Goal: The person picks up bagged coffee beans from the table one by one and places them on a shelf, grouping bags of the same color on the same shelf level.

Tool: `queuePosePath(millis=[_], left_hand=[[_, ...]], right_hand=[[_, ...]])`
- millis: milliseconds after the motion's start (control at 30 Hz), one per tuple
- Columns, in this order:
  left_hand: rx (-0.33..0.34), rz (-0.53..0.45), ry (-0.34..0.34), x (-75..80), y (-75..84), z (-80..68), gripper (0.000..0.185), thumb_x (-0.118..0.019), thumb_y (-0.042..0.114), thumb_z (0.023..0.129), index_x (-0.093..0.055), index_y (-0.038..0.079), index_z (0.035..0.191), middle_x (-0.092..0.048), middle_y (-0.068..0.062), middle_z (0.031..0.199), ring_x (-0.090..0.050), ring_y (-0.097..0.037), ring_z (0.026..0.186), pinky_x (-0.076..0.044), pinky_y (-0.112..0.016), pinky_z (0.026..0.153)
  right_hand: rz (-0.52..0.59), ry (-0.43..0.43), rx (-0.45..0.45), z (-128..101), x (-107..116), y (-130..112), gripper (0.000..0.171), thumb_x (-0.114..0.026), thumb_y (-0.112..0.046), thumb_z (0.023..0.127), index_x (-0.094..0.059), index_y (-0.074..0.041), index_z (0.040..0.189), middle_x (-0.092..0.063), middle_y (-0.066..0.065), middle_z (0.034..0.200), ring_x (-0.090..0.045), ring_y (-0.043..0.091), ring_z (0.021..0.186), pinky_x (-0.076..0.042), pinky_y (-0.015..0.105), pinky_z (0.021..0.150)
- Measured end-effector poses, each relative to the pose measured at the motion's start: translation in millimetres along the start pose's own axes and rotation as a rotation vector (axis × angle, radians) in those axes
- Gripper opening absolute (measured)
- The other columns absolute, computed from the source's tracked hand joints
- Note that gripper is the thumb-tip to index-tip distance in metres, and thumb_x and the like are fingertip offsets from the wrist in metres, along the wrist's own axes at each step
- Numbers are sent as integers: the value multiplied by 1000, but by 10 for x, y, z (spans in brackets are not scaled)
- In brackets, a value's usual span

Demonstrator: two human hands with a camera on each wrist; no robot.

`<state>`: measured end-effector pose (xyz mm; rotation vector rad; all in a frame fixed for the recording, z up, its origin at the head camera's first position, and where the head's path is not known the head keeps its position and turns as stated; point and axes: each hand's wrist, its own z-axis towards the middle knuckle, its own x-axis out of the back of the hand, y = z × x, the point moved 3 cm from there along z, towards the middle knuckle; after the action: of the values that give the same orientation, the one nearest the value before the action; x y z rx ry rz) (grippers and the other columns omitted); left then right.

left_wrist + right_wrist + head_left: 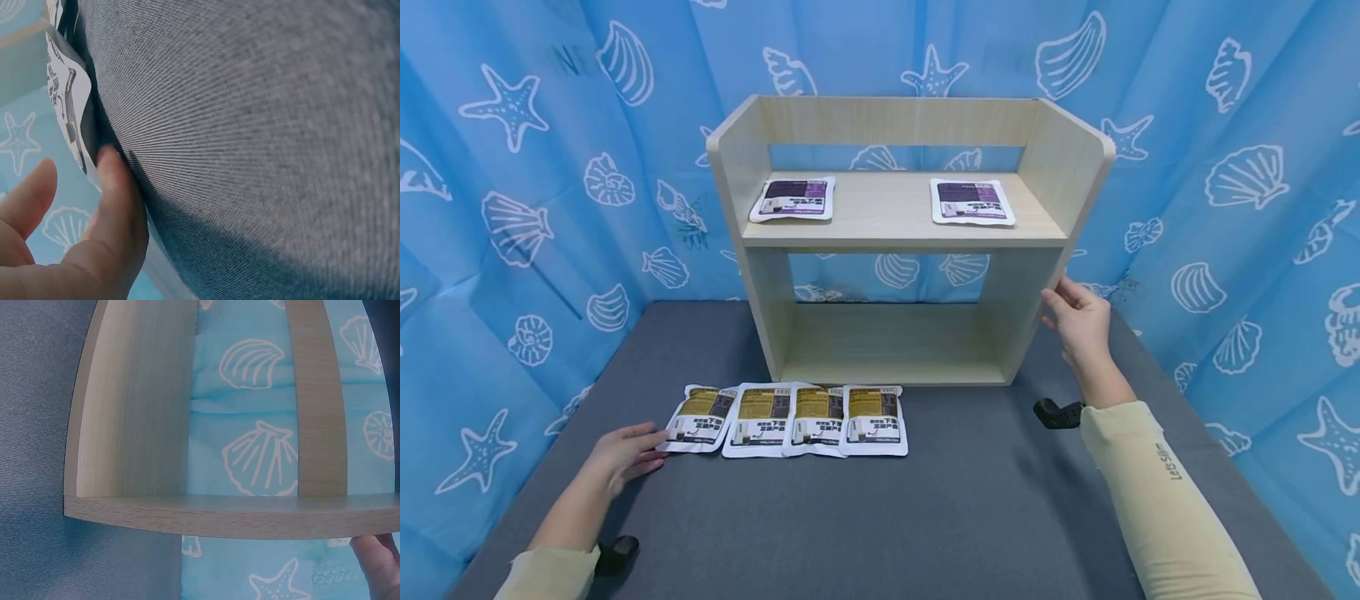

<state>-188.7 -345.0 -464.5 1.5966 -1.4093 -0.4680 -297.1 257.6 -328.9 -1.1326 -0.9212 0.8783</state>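
Touching the left edge of the leftmost gold-labelled packet [697, 427], my left hand [625, 454] lies with its fingers extended and loose, while three more gold-labelled packets [760, 422] run on to the right in a close row on the grey worktop [880, 525], in front of the wooden shelf unit [880, 204]. My right hand [1084, 321], relaxed and slightly bent, rests its fingertips against that unit's right side panel, and two purple-labelled packets [973, 202] lie apart on its upper shelf.
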Motion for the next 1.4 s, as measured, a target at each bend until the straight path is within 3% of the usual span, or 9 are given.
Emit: queuePosePath(millis=[100, 233, 300, 400, 733, 1133, 1400], left_hand=[[17, -66, 3, -9, -16, 17, 67, -61, 3, 94, -22, -15, 146, -42, -33, 130, -60, -12, 71, -58, -30, 72], [38, -204, -41, -12, -44, 36, 67, -62, -1, 93, -23, -15, 146, -60, -17, 98, -62, -9, 67, -57, -29, 76], [59, -274, -69, -14, -57, 35, 65, -61, -2, 93, -25, -14, 146, -62, -6, 83, -64, -9, 66, -56, -28, 78], [101, -340, -91, -12, -74, 32, 63, -60, -2, 94, -27, -10, 147, -62, 1, 70, -66, -9, 66, -55, -26, 79], [129, -438, -194, 11, -75, -57, 72, -56, 4, 98, -11, 1, 155, -64, 3, 72, -68, -8, 71, -53, -24, 83], [86, -468, -145, 34, -42, -231, 69, -55, 4, 98, -16, 3, 155, -65, 5, 72, -69, -8, 72, -52, -25, 86], [80, -456, -151, -22, -1, -349, 66, -53, 3, 99, -16, 2, 154, -65, 4, 74, -69, -9, 74, -52, -26, 86]], right_hand=[[29, -2, -3, 5, -2, 4, 44, -64, -24, 95, -55, -16, 137, -58, 9, 135, -63, 6, 101, -52, 13, 70], [40, -3, 0, 2, 3, 8, 44, -64, -22, 95, -55, -15, 137, -58, 9, 135, -62, 5, 101, -52, 13, 70], [34, -5, 4, -3, 5, 8, 44, -64, -22, 95, -54, -14, 138, -58, 9, 135, -63, 6, 102, -52, 13, 70], [10, -10, 12, -13, 6, 6, 45, -62, -23, 96, -54, -14, 138, -58, 9, 135, -62, 7, 104, -52, 13, 71], [17, -35, 1, -7, -13, -3, 47, -61, -26, 96, -52, -15, 140, -54, 10, 139, -59, 15, 115, -52, 14, 74], [-5, -25, -10, -5, -12, 12, 45, -60, -27, 97, -52, -17, 140, -55, 9, 139, -59, 15, 116, -53, 18, 78], [7, -16, -11, 1, -6, 20, 46, -62, -28, 96, -53, -16, 139, -56, 9, 137, -60, 13, 111, -52, 13, 72]])
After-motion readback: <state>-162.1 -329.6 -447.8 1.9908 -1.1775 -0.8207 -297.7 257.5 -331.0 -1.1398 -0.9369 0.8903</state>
